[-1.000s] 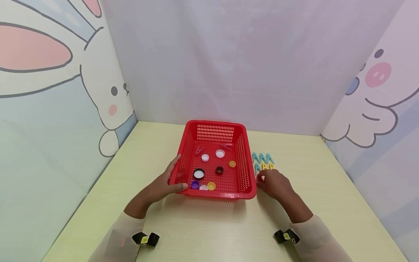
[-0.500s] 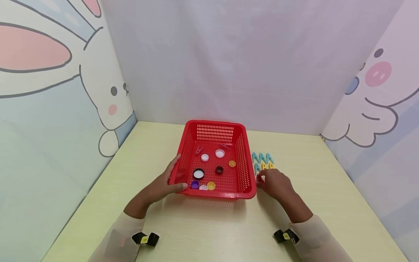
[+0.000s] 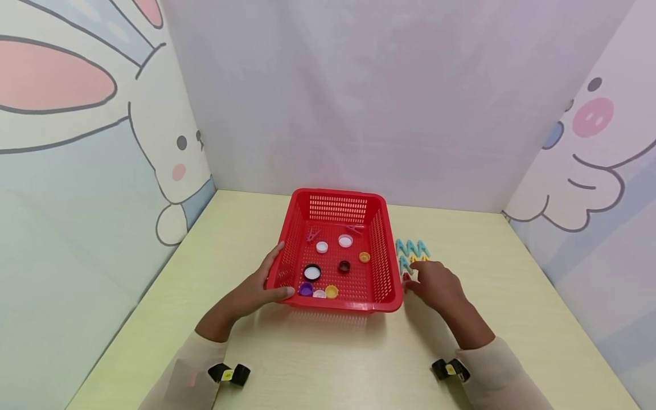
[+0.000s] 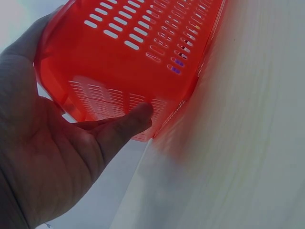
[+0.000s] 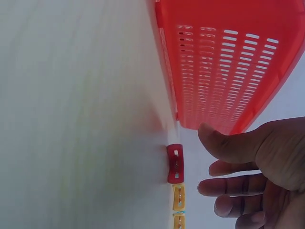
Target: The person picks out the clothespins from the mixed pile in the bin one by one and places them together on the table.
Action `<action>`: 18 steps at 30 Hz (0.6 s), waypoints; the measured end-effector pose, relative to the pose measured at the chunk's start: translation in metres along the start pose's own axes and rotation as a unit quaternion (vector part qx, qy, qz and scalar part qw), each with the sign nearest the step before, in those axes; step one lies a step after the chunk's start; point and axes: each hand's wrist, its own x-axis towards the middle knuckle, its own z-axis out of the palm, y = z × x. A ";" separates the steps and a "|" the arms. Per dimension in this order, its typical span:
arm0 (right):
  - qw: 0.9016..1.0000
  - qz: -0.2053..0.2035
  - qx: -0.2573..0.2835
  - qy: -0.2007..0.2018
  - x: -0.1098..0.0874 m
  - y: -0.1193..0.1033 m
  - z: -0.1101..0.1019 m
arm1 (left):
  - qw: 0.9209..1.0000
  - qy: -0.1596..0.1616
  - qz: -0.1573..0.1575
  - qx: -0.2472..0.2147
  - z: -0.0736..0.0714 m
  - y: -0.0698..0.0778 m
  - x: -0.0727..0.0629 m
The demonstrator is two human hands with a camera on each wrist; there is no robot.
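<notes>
My left hand (image 3: pixel 251 293) holds the near left corner of a red plastic basket (image 3: pixel 333 306), its thumb over the front rim and its fingers along the left side. Just beyond the basket's right side, a small red clothespin (image 3: pixel 406 281) stands on the table, partly covered in the head view. Beside it is my right hand (image 3: pixel 438 287), with fingers spread apart and nothing between them. In the right wrist view a gap shows between that hand and the red clothespin (image 5: pixel 175 163). Turquoise clothespins (image 3: pixel 411 247) and yellow clothespins (image 3: pixel 426 258) stand in rows behind it.
Inside the basket lie several bottle caps, among them a purple cap (image 3: pixel 306 289), a black-rimmed cap (image 3: pixel 312 272) and a yellow cap (image 3: pixel 331 291). Two pink clothespins, one a pink clothespin (image 3: pixel 313 234) at left, lie there too. A pale wall (image 3: pixel 359 114) rises behind the table.
The fingers of my right hand have let go of the red clothespin and spread, drawing slightly away to the right. My left hand and the basket stay in place.
</notes>
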 end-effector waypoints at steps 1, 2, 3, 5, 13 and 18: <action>1.000 -0.001 -0.001 0.001 -0.001 0.000 -0.001 | 1.000 0.000 0.000 0.000 0.000 0.000 0.000; 1.000 -0.003 -0.001 0.003 -0.001 0.000 -0.003 | 1.000 0.000 -0.001 -0.001 0.000 0.000 0.000; 1.000 -0.006 -0.001 0.005 -0.002 -0.001 -0.005 | 1.000 0.000 -0.001 -0.001 0.000 0.000 0.001; 1.000 -0.005 -0.002 0.009 -0.003 -0.003 -0.009 | 1.000 0.000 -0.002 -0.001 0.000 0.000 0.001; 0.999 -0.007 -0.005 0.035 -0.005 -0.014 -0.025 | 1.000 0.000 -0.004 -0.001 0.000 -0.001 0.002; 0.998 -0.017 -0.013 0.054 -0.003 -0.022 -0.033 | 1.000 0.002 -0.008 -0.003 -0.001 -0.001 0.002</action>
